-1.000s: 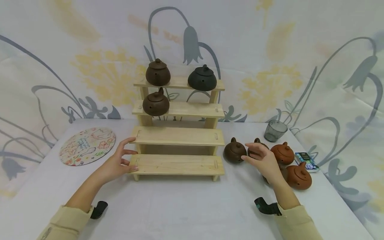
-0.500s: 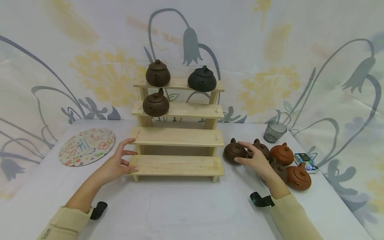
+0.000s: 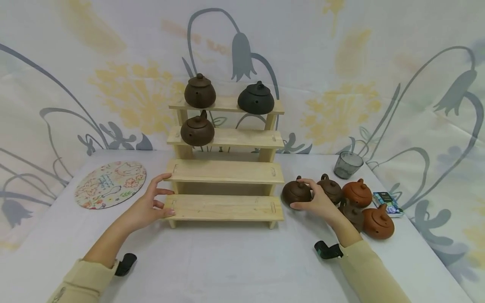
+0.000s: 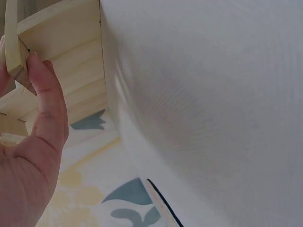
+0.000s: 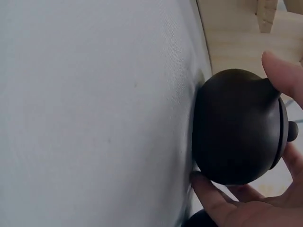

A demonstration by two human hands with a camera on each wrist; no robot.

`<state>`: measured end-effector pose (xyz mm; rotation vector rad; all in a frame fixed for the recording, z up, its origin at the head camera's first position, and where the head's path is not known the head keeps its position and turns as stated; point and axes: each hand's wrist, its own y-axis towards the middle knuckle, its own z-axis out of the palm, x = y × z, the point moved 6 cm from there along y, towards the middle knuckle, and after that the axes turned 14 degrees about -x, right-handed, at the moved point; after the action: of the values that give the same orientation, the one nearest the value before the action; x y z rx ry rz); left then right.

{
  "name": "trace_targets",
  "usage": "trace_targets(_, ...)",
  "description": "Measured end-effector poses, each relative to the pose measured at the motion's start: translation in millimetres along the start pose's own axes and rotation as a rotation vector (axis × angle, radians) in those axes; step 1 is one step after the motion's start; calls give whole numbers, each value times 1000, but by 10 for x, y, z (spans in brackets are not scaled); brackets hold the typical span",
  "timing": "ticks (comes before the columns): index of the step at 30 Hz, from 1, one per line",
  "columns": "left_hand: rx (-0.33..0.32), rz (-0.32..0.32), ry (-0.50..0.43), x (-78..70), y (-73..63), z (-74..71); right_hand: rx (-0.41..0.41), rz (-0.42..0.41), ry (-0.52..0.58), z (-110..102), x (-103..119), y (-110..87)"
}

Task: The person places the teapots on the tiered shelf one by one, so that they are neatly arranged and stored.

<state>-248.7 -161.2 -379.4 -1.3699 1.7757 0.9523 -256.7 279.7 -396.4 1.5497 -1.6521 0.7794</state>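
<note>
My left hand (image 3: 147,206) holds the left end of the lowest step of a wooden tiered display stand (image 3: 227,207). In the left wrist view, thumb and fingers sit on either side of the board's end (image 4: 15,54). Beside the stand's right end, my right hand (image 3: 320,205) grips a small dark brown teapot (image 3: 293,192) standing on the table. The right wrist view shows this teapot (image 5: 236,127) with the thumb at its spout and other fingers round its far side. Two brown teapots and a black one (image 3: 256,99) stand on the upper two tiers.
Right of my right hand cluster two more brown teapots (image 3: 331,190) and two reddish ones (image 3: 378,223). Behind them stand a grey glass cup (image 3: 347,165) and a small colourful box (image 3: 388,204). A round floral mat (image 3: 110,185) lies at the left.
My right hand has moved left to the nearest dark brown teapot and closed its fingers round it. My left hand has stayed on the stand.
</note>
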Motion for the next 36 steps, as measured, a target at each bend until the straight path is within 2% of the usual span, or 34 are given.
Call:
trace_targets(7,2,-10,7,4,9,-9,38,13,7,7,54,17)
trace_targets(17,7,-8,6,-40,-10,-13,11,-3,-17,2,85,29)
trace_targets(24,13,-10,-14,-16,3,21,-16,-10,-11,-166,144,-3)
trace_targets(31,2,-7,8,-2,-3,-1,-36,-55,-16,-350,403,32)
trace_targets(36,7,-7,0,3,5,-4,-44,-79,19,-442,640,67)
